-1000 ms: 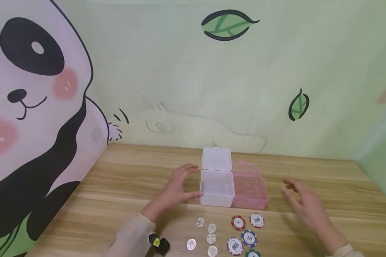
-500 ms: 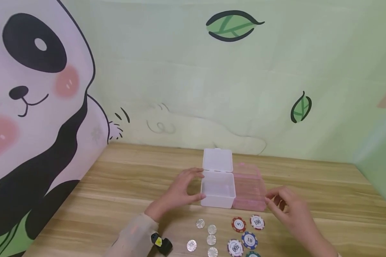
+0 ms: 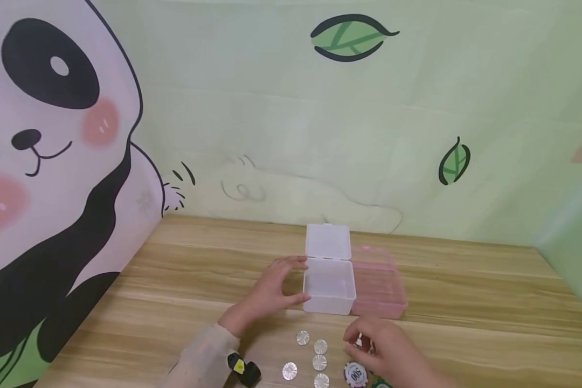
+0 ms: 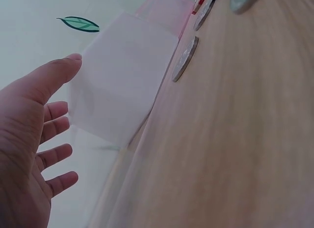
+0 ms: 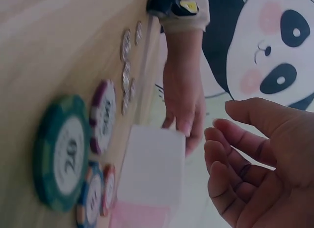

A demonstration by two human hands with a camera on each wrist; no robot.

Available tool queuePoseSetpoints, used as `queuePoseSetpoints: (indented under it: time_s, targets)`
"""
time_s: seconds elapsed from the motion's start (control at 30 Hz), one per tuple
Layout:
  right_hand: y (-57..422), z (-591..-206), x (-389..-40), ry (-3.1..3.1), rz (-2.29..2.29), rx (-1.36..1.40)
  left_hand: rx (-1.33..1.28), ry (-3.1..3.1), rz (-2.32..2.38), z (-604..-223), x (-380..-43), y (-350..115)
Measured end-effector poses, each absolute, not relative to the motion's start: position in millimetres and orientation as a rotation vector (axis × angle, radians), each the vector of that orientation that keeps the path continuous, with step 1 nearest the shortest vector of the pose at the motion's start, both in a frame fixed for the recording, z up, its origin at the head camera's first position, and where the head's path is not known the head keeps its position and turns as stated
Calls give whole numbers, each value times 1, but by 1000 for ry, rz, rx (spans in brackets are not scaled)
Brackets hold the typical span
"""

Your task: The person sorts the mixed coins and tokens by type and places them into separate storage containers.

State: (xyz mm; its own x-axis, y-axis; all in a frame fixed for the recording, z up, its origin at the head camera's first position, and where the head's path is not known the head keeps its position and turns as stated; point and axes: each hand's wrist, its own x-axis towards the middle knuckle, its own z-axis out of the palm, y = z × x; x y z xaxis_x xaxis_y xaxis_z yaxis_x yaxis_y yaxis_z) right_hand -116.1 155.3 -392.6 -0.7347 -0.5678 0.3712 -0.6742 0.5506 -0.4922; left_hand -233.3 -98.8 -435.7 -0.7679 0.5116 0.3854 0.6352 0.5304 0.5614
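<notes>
My left hand (image 3: 274, 288) is at the left side of a white plastic box (image 3: 330, 305), thumb near the front corner and fingers by the back. The box's lid (image 3: 327, 241) lies folded back. To its right sits a translucent pink box (image 3: 380, 291), its lid back too. Over the poker chips hovers my right hand (image 3: 390, 350), fingers loosely bent around nothing. It hides some chips in the head view; the right wrist view shows a green 20 chip (image 5: 71, 154), a 500 chip (image 5: 103, 117), a blue chip (image 5: 93, 196) and a red chip (image 5: 109, 188).
Several silver coins (image 3: 319, 362) lie on the wooden table (image 3: 213, 258) left of the chips. A black wrist device (image 3: 244, 369) is strapped over the left sleeve (image 3: 201, 350). Behind the table hangs a green backdrop (image 3: 252, 108) with a printed panda (image 3: 111, 59).
My right hand came in from the right to the pink box's right side, then moved left and nearer, over the chips. The left hand moved slightly closer to the white box, then stayed.
</notes>
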Motion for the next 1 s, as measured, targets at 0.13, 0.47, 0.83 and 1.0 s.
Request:
queuePoseSetpoints:
  time_s: [0.13,0.47,0.83,1.0]
  targets:
    - [144,-398,-116,-2724,854,1152,-958,-2588,-1147,-438,-233,-101]
    - [125,-412,-113,-2936,755,1202,-941,-2588,-1264,-437,-234,-101]
    - [112,-416,-112,-3095,637,1079,-959,-2593,-1268,-437,-235,-100]
    - [109,-418,-111,-3097,566,1072,-950,-2600,-1271,-436,-234,-101]
